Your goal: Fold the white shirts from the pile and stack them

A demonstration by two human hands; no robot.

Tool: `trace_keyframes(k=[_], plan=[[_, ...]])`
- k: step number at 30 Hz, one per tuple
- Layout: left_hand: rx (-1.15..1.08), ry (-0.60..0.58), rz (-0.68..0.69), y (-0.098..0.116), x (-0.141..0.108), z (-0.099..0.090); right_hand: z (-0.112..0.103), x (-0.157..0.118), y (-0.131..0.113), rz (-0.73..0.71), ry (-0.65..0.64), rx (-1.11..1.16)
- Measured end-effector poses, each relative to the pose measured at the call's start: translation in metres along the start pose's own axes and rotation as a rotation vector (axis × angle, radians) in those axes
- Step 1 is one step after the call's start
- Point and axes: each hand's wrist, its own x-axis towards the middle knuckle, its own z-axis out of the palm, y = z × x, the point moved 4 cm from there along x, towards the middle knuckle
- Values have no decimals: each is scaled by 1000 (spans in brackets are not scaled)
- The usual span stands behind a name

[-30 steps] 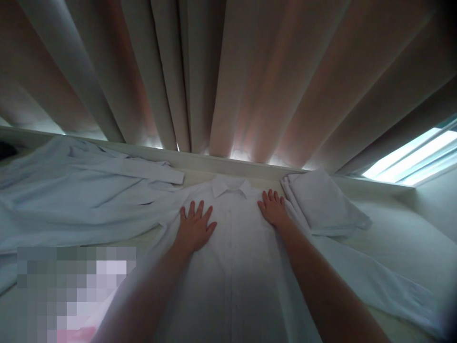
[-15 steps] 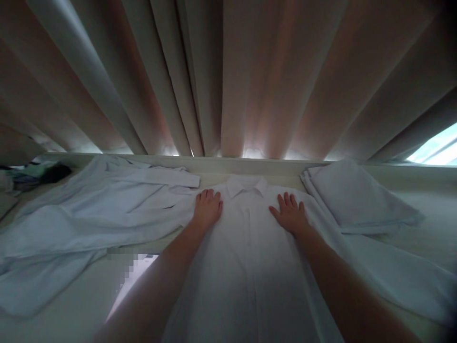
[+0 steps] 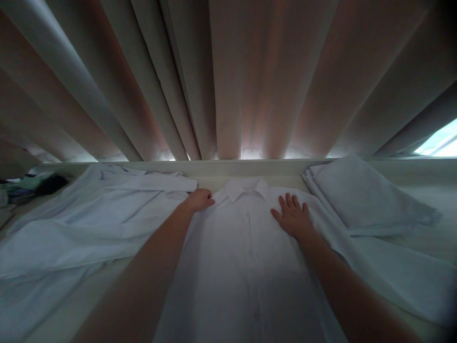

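Note:
A white collared shirt (image 3: 235,257) lies front side up before me, its collar at the far end and its button strip running toward me. At its left shoulder edge my left hand (image 3: 201,199) is closed, the fingers pinching the shirt fabric. My right hand (image 3: 292,214) rests flat on the other shoulder, fingers spread. The sleeve on the right stretches out past my forearm. The shirt's lower end runs out of view.
More white garments (image 3: 107,214) lie loosely spread on the left. A folded white cloth stack (image 3: 371,200) sits at the right, touching the sleeve. Dark and green cloth items (image 3: 39,183) are at the far left. Long pleated curtains (image 3: 264,85) hang behind a pale ledge (image 3: 250,166).
My left hand has gone from lying flat on the shirt to closing at its shoulder edge, slightly further left. My right hand stays flat. The view has shifted slightly.

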Motion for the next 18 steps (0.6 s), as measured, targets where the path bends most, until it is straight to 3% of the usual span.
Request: trace_keyframes(k=[5, 14, 18], plan=[[-50, 48, 61, 4, 0, -1, -2, -1, -1, 8, -1, -13], [-136, 227, -32, -15, 3, -15, -4, -2, -2, -5, 15, -3], [-122, 178, -125, -23, 10, -20, -3, -2, -2, 1, 6, -4]])
